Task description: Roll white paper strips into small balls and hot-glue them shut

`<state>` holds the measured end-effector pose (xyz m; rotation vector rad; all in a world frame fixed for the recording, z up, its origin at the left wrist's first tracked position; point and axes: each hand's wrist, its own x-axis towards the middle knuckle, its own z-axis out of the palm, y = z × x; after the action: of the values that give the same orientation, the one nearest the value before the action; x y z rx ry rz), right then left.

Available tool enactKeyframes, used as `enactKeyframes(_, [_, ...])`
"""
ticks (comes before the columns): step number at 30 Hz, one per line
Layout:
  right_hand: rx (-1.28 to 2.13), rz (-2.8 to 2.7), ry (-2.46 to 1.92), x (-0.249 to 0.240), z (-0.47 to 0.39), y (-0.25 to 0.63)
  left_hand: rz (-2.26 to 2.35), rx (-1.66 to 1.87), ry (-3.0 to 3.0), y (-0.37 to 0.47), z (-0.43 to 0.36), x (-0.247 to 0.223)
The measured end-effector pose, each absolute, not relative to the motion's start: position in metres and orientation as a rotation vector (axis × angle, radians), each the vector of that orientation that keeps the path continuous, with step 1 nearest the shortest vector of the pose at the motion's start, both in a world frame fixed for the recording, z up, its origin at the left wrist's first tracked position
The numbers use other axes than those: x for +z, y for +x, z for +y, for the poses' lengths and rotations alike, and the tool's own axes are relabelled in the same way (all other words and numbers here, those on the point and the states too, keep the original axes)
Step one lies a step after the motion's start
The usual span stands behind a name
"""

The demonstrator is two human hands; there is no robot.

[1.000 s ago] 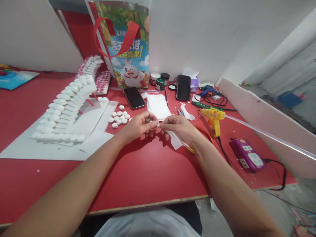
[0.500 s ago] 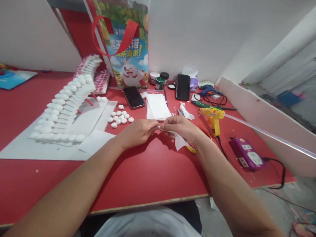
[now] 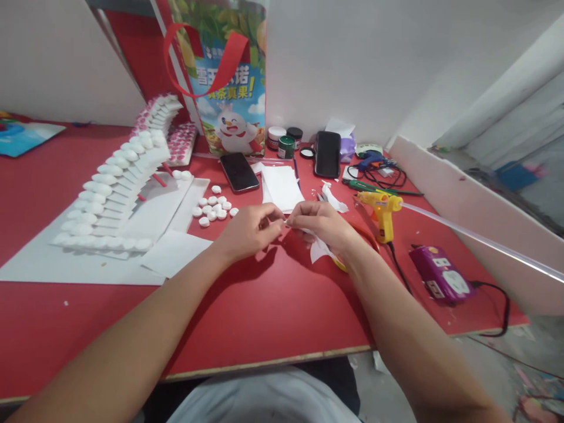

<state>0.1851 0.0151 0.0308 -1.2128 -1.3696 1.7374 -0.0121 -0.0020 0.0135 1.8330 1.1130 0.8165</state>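
Note:
Over the red table, my left hand point(image 3: 255, 230) and my right hand point(image 3: 321, 226) meet almost fingertip to fingertip. A piece of thin white paper point(image 3: 321, 251) is pinched in my right hand, with its loose end hanging below the palm. My left thumb and forefinger close on its small narrow end between the two hands; most of the paper there is hidden by fingers. Beyond my left hand lies a group of small white rounded pieces point(image 3: 215, 207). A stack of white paper sheets point(image 3: 282, 187) lies just past my fingertips.
At left stands a curved white model point(image 3: 118, 176) edged with white pieces, on a white board point(image 3: 30, 267). A phone point(image 3: 239, 172), paint jars point(image 3: 286, 147) and a printed bag point(image 3: 233, 88) are behind. At right are a yellow glue gun point(image 3: 382, 214) and purple power socket point(image 3: 440, 273).
My left hand's fingers have lifted and curled more, opening a gap between thumb and fingers. The paper's hanging end has shifted slightly up. My right hand has risen slightly.

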Motion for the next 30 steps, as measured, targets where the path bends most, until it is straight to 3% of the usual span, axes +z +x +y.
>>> enactKeyframes(3, [1.521, -1.624, -1.197, 0.0303, 0.0119, 0.1852, 0.987, 0.685, 1.288, -0.0136, 0.0013, 0.0153])
enactKeyframes(7, [1.46, -1.693, -1.216, 0.0314, 0.0084, 0.1833, 0.964, 0.595, 1.158, -0.0135, 0.0041, 0.016])
enactKeyframes(16, [1.879, -1.314, -1.197, 0.0296, 0.0136, 0.1861, 0.902, 0.637, 1.302, -0.0136, 0.0019, 0.0147])
enactKeyframes(30, [2.072, -1.203, -1.144, 0.0322, 0.0153, 0.1912, 0.872, 0.652, 1.389, -0.0151, 0.0024, 0.0145])
